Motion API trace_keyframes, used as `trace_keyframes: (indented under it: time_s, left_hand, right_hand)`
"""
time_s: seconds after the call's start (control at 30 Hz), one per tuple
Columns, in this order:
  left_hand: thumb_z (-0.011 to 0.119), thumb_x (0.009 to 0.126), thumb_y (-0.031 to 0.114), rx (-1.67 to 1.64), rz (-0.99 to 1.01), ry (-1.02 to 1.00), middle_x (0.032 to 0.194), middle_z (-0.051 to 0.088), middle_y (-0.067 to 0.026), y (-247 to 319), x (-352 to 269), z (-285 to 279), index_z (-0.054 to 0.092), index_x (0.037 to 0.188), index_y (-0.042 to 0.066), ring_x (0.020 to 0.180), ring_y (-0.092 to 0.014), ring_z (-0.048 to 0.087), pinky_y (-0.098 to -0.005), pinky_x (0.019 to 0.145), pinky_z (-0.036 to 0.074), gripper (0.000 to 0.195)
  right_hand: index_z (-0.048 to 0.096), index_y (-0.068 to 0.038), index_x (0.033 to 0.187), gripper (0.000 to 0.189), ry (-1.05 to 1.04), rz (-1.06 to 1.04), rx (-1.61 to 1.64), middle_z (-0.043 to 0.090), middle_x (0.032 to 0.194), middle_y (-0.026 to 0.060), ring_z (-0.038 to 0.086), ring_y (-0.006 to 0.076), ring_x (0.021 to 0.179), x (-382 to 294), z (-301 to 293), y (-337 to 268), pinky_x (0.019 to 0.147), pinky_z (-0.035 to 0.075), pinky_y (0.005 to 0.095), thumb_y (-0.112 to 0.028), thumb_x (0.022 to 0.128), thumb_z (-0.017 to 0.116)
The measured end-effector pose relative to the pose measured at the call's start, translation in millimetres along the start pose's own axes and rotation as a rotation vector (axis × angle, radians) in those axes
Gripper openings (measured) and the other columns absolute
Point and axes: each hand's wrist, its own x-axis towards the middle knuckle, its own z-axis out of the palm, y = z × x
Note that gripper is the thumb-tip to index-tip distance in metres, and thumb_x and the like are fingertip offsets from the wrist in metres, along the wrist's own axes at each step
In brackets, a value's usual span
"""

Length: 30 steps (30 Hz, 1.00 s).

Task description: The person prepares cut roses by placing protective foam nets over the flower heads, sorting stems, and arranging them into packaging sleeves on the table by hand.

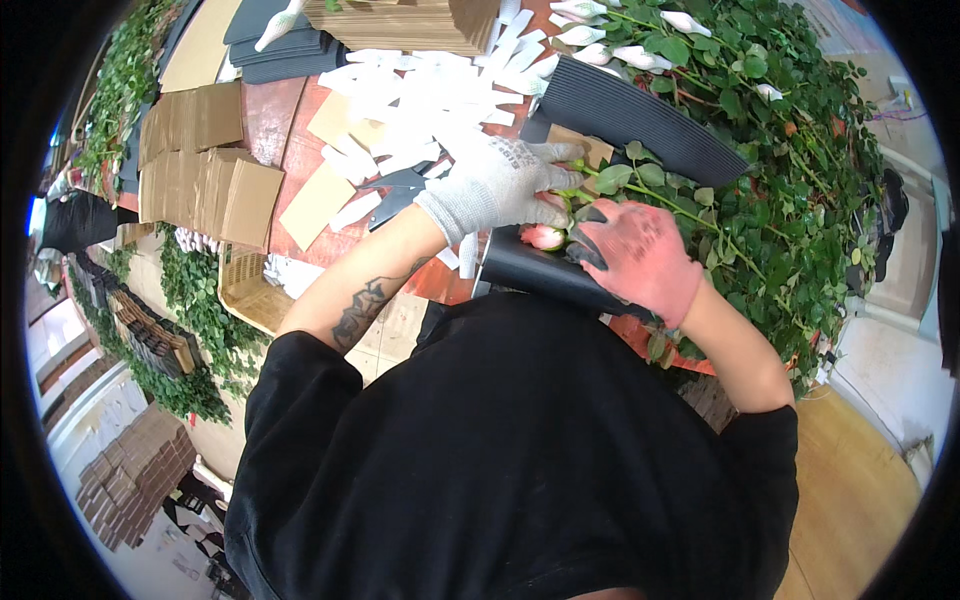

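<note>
My left hand [517, 180], in a pale grey knit glove, reaches over the near end of a black corrugated sheet, its fingers spread above rose stems. My right hand [634, 259], in a pink glove with dark fingertips, bends its fingers over the stems close behind a pink rose head [541, 237]. That rose lies on the sheet's black curled near edge [555, 271]. A leafy rose stem [686, 214] runs right from between the hands. Behind it stands the ribbed far flap [637, 120]. Whether either hand grips a stem is hidden by the fingers.
White foam net sleeves [420, 97] are heaped on the red table [274, 120]. Cardboard pieces [191, 120] and a dark sheet stack [285, 56] lie left and behind. Many leafy roses [795, 165] cover the right side. A yellow plastic crate [244, 289] stands below the table's left edge.
</note>
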Motion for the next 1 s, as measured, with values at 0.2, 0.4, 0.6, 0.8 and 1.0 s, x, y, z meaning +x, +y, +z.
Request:
trace_keyframes:
  time_s: [0.2, 0.4, 0.6, 0.8, 1.0]
  left_hand:
    - [0.070, 0.073, 0.037, -0.059, -0.026, 0.048, 0.134, 0.049, -0.0018, 7, -1, 6, 0.062, 0.120, 0.018, 0.095, -0.020, 0.064, -0.0314, 0.077, 0.051, 0.051]
    - [0.072, 0.072, 0.036, -0.143, 0.012, 0.099, 0.133, 0.049, -0.0032, 3, -7, 7, 0.062, 0.119, 0.016, 0.096, -0.022, 0.063, -0.0330, 0.080, 0.051, 0.052]
    - [0.062, 0.082, 0.025, -0.320, 0.049, -0.083, 0.134, 0.047, -0.0062, -7, 1, -7, 0.064, 0.115, 0.016, 0.104, -0.027, 0.059, -0.0361, 0.087, 0.048, 0.034]
    - [0.066, 0.077, 0.021, -0.324, 0.064, -0.058, 0.128, 0.050, -0.0101, -10, 10, -10, 0.063, 0.112, 0.013, 0.102, -0.029, 0.059, -0.0369, 0.085, 0.048, 0.035]
    - [0.063, 0.078, 0.021, -0.210, 0.096, 0.038, 0.128, 0.049, -0.0114, -7, -2, -6, 0.060, 0.114, 0.016, 0.088, -0.031, 0.062, -0.0377, 0.074, 0.052, 0.036]
  right_hand:
    - [0.059, -0.009, 0.093, 0.028, -0.204, -0.063, 0.099, 0.061, 0.091, 0.0099, 0.059, 0.0269, 0.090, 14, 17, 4, 0.079, 0.044, 0.0387, -0.032, 0.076, 0.061]
    - [0.059, -0.007, 0.093, 0.031, -0.023, -0.154, 0.137, 0.062, 0.092, 0.0097, 0.060, 0.0263, 0.091, 10, 42, 12, 0.078, 0.047, 0.0401, -0.035, 0.079, 0.058]
    - [0.058, -0.011, 0.094, 0.029, -0.018, -0.134, 0.160, 0.060, 0.090, 0.0081, 0.059, 0.0245, 0.091, 7, 35, 10, 0.075, 0.046, 0.0390, -0.035, 0.077, 0.060]
    - [0.060, -0.010, 0.095, 0.030, 0.022, -0.071, 0.224, 0.060, 0.094, 0.0109, 0.058, 0.0273, 0.091, 8, 33, 12, 0.081, 0.044, 0.0406, -0.032, 0.076, 0.061]
    - [0.060, -0.006, 0.077, 0.030, -0.144, -0.007, 0.225, 0.060, 0.069, 0.0133, 0.062, 0.0297, 0.069, 26, 20, 1, 0.064, 0.050, 0.0398, -0.035, 0.071, 0.058]
